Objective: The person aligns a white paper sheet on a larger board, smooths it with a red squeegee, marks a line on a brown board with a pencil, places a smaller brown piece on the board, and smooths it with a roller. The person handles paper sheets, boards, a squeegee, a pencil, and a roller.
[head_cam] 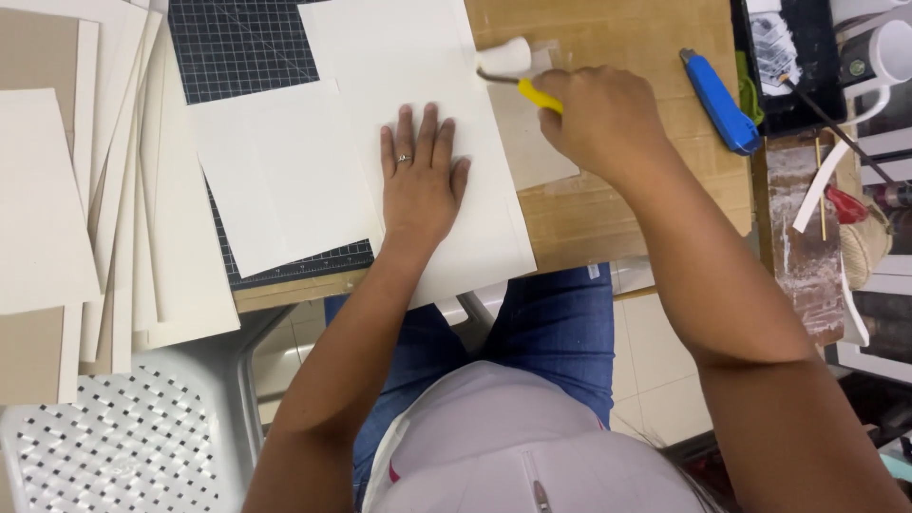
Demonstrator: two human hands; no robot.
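My left hand lies flat, fingers spread, on a large cream sheet that overhangs the near edge of the wooden table. My right hand grips the yellow handle of a small roller. Its white roller head sits just past the sheet's right edge, on a smaller pale sheet. A second cream sheet lies to the left, on a black gridded cutting mat.
Stacks of cream and tan boards cover the left side. A blue utility knife lies right of my right hand. A black tray and a white mug stand at the far right. A white lattice stool is below left.
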